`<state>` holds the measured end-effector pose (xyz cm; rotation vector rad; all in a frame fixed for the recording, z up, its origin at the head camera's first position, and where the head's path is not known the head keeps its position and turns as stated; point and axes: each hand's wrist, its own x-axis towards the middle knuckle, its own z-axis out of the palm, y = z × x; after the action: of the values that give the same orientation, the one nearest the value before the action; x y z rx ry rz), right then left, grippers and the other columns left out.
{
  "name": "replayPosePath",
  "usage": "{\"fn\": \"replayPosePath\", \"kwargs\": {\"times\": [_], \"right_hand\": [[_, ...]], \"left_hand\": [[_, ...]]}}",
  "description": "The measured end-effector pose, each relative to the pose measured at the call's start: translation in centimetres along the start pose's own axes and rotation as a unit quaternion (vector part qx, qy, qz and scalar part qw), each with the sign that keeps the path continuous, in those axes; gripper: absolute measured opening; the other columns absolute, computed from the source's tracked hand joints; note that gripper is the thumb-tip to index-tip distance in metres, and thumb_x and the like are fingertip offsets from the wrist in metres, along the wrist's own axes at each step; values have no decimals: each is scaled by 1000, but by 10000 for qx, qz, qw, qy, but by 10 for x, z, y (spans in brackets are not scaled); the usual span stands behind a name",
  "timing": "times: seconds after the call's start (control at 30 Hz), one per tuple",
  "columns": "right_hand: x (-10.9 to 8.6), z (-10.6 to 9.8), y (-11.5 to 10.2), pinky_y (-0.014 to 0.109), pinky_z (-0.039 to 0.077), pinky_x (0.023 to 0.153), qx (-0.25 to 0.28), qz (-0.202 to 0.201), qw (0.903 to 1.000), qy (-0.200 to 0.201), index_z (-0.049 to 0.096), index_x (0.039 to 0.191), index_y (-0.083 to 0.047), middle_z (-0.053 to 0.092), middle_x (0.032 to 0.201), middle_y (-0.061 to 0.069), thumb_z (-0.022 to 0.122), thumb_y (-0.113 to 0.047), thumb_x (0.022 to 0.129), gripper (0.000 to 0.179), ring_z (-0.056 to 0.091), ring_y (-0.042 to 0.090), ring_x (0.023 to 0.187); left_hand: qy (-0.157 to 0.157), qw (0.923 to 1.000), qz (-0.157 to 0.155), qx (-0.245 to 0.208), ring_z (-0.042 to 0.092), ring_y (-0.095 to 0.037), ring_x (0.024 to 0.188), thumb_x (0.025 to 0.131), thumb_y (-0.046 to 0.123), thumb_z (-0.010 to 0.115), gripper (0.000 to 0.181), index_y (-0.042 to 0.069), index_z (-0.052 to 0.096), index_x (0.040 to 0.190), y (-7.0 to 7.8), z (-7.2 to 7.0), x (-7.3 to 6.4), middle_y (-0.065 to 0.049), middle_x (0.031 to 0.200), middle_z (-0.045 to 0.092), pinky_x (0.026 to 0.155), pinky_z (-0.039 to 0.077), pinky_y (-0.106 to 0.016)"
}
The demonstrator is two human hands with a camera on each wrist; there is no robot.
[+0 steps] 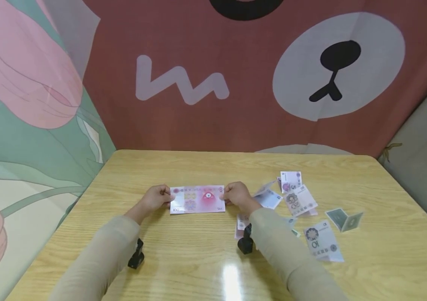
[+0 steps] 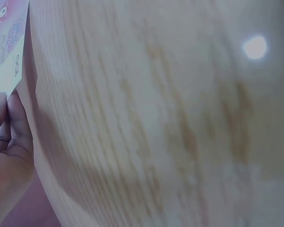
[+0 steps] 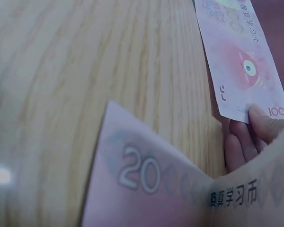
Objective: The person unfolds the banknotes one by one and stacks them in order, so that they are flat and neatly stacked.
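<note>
Head view: pink 100 note (image 1: pixel 197 200) pinched at both short ends

With that note as the clock's centre, a brown-red backdrop (image 1: pixel 183 125) fills twelve o'clock, its printed white muzzle (image 1: pixel 338 58) between one and two, and a pastel floral panel (image 1: pixel 29 75) at ten. Below spreads a wood-grain table (image 1: pixel 190 251), with a bright glare (image 1: pixel 231 282) at five.

A pale left sleeve (image 1: pixel 102 251) lies at eight o'clock, a matching right sleeve (image 1: pixel 292 255) at four. Loose notes are scattered between three and four: a 10 note (image 1: pixel 323 241), a flower-printed note (image 1: pixel 300 200) partly over a 5 note (image 1: pixel 291 179), and a creased green note (image 1: pixel 344 220). From the right wrist, a folded 20 note (image 3: pixel 132 179) looms close at six o'clock.

The pink 100 note stretches lengthwise from nine to three between the hands, its red one-eyed figure (image 1: pixel 208 196) facing up; whether it touches the table I cannot tell. The left hand (image 1: pixel 157 197) grips its nine o'clock end, the right hand (image 1: pixel 238 193) its three o'clock end. Thumbs (image 3: pixel 265 124) press on the face, the other fingers (image 3: pixel 239 146) curled beneath, clamped on the paper. Smaller still, a black device (image 1: pixel 136 254) shows at the left wrist, between seven and eight.
</note>
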<state>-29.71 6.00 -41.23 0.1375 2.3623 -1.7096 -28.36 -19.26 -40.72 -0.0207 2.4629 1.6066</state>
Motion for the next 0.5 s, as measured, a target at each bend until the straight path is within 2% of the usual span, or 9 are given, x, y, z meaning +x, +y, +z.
{"fn": "replayPosePath", "kwargs": {"times": [0.27,0.5], "right_hand": [[1,-1,0,23,47,47,-617,22,9980,-114,53,61,1,53,56,6,65,7,69,15,50,13,48],[-2,-2,-3,21,45,46,-658,29,9977,-184,54,60,0,53,54,5,64,7,70,16,49,11,48]], "left_hand": [[-114,9995,-77,276,51,-13,61,79,-4,56,8,-6,49,83,-3,1,2,-8,73,49,57,47,-22],[-148,9994,-107,294,52,-13,64,80,-4,55,9,-8,49,86,-6,1,1,-9,74,51,61,49,-24]]}}
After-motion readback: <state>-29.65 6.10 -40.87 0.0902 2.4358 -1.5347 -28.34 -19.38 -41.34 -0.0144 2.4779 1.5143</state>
